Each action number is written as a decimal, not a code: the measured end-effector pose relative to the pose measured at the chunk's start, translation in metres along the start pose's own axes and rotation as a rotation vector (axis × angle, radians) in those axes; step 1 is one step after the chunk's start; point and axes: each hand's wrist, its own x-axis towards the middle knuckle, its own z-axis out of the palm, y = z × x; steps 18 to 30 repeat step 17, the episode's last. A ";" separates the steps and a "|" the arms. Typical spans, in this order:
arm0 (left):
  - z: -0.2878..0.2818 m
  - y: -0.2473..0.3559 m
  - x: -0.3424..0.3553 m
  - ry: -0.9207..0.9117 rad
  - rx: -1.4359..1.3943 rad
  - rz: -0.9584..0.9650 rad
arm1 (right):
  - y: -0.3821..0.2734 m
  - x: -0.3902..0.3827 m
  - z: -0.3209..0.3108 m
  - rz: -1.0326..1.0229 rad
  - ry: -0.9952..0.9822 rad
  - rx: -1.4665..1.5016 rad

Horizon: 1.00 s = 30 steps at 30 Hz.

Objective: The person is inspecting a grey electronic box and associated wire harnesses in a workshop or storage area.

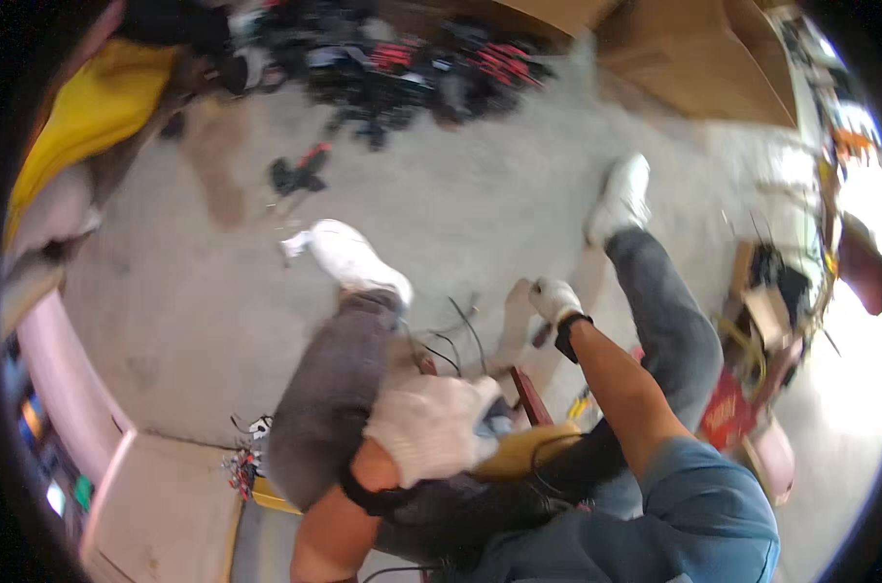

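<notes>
My left hand (429, 426), in a cream knit glove, is low between my legs with its fingers curled at a blurred grey-blue object (496, 418) whose kind I cannot make out. Farther out and to the right is my right hand (554, 299), also gloved, its fingers closed; whatever they may hold is hidden. A small dark object (541, 335) shows just below that hand, and I cannot tell if it touches. Black cables (455, 335) stick out beyond the left hand. A dark red bar (530, 396) and a rounded yellow surface (526, 452) are close to the grey-blue object.
A heap of black and red parts (402, 68) covers the far floor, with one similar piece (300, 173) apart from it. A cardboard box (698, 63) stands far right. Cartons (769, 316) and a red item (727, 413) are at right. Yellow cloth (96, 121) is at left.
</notes>
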 end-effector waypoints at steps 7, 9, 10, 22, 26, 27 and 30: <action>0.007 0.051 0.034 0.043 0.089 -0.017 | 0.129 -0.034 0.073 0.502 0.001 0.325; 0.002 0.061 0.046 -0.057 0.061 -0.122 | 0.125 -0.032 0.085 0.545 0.030 0.328; 0.001 0.064 0.050 -0.075 0.012 -0.184 | 0.123 -0.036 0.090 0.596 -0.052 0.460; -0.011 0.066 0.079 -0.003 -0.158 -0.281 | 0.103 -0.024 0.123 0.584 -0.164 0.811; -0.011 0.066 0.079 -0.003 -0.158 -0.281 | 0.103 -0.024 0.123 0.584 -0.164 0.811; -0.011 0.066 0.079 -0.003 -0.158 -0.281 | 0.103 -0.024 0.123 0.584 -0.164 0.811; -0.011 0.066 0.079 -0.003 -0.158 -0.281 | 0.103 -0.024 0.123 0.584 -0.164 0.811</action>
